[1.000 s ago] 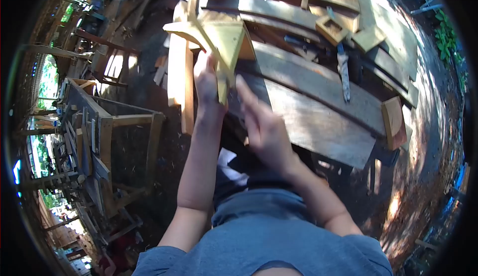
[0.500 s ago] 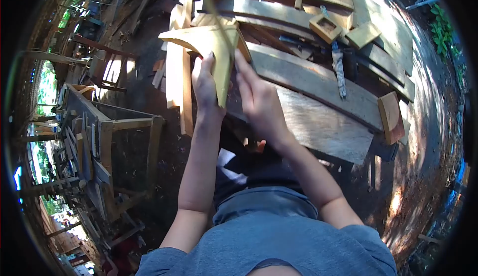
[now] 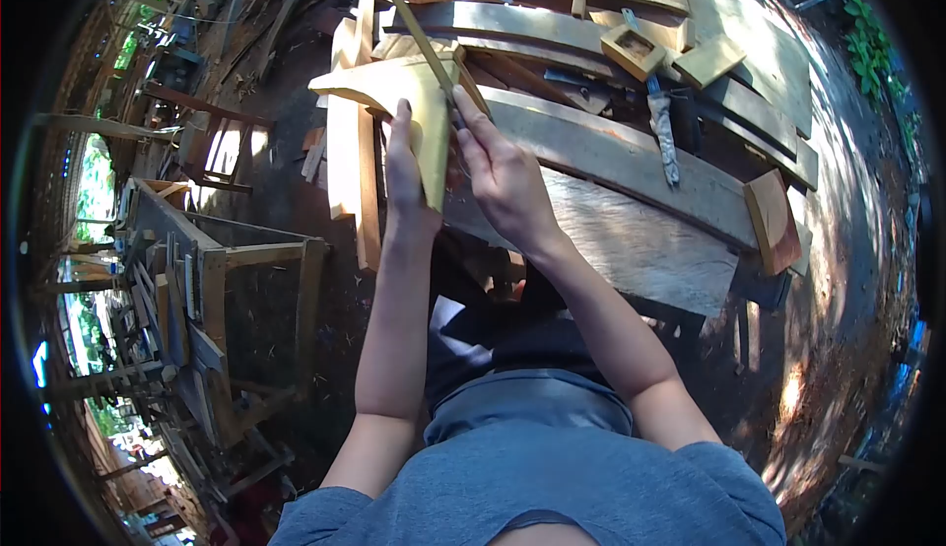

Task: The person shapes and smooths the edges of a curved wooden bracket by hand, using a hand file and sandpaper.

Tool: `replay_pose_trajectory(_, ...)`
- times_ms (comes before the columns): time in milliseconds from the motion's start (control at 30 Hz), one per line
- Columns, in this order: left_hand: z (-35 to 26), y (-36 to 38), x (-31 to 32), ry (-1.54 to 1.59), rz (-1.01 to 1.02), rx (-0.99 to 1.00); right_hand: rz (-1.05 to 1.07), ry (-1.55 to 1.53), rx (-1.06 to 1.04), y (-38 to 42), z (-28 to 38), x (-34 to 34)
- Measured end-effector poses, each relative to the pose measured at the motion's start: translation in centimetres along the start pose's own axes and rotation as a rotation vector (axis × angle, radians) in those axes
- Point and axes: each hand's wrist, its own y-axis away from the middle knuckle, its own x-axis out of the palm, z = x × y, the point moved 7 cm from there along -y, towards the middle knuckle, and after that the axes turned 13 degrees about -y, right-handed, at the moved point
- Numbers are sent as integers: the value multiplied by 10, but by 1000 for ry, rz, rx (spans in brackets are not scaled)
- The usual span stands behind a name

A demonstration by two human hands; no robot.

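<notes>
My left hand (image 3: pixel 406 176) is closed around a pale curved wooden piece (image 3: pixel 399 83), its thumb lying along the near face. The piece has a flared end to the left and a straight edge running down toward my wrist. My right hand (image 3: pixel 505 186) grips the near end of a long, narrow, flat tool (image 3: pixel 416 35) that looks like a file. That tool slants up and left across the right edge of the wooden piece and seems to touch it. The fingers of my left hand behind the wood are mostly hidden.
A bench of grey planks (image 3: pixel 611 157) spreads ahead and right. On it lie a small square wooden box (image 3: pixel 633 51), a flat wood block (image 3: pixel 709 61), a wrapped-handle tool (image 3: pixel 663 137) and a curved block (image 3: pixel 774 223). A wooden frame (image 3: pixel 261 250) stands at left.
My right hand has moved slightly up and left, and the narrow tool reaches farther past the wooden piece. It was blurred before and is sharper now. My left hand keeps its hold.
</notes>
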Motion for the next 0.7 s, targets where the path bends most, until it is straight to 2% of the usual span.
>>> replay_pose_trajectory(33, -10, 0, 3, 37, 39, 55, -2, 0, 1, 3, 5, -3)
replay_pose_trajectory(100, -6, -12, -11, -78, -20, 1, 79, 128, 152, 10, 7, -2)
replay_pose_trajectory(133, -13, -12, -11, -98, -105, 26, 38, 115, 31, 27, 10, 0)
replay_pose_trajectory(167, -18, -11, -9, -116, -188, 47, 75, 131, 12, 45, 13, 2)
replay_pose_trajectory(233, -19, -12, -9, -158, -187, 54, 112, 243, -36, 67, 13, 4)
replay_pose_trajectory(300, -18, -9, -6, -193, -97, 91, 66, 162, 26, 51, 9, -6)
replay_pose_trajectory(333, -18, -3, -5, -241, -96, 29, 16, 115, 137, 32, 1, -11)
replay_pose_trajectory(367, -16, 1, -2, -241, -99, 28, -25, 120, 11, 8, -6, -13)
replay_pose_trajectory(433, -21, 9, -1, -251, -170, 66, 30, 195, 287, -11, -12, -15)
replay_pose_trajectory(500, -24, 11, -6, -324, -163, 84, -55, 106, 66, 19, -21, -10)
replay_pose_trajectory(567, -22, 9, -5, -266, -149, 100, -94, 125, 45, 47, -28, -15)
replay_pose_trajectory(700, -16, 11, -8, -286, -158, 35, -143, 146, -1, 56, -1, -17)
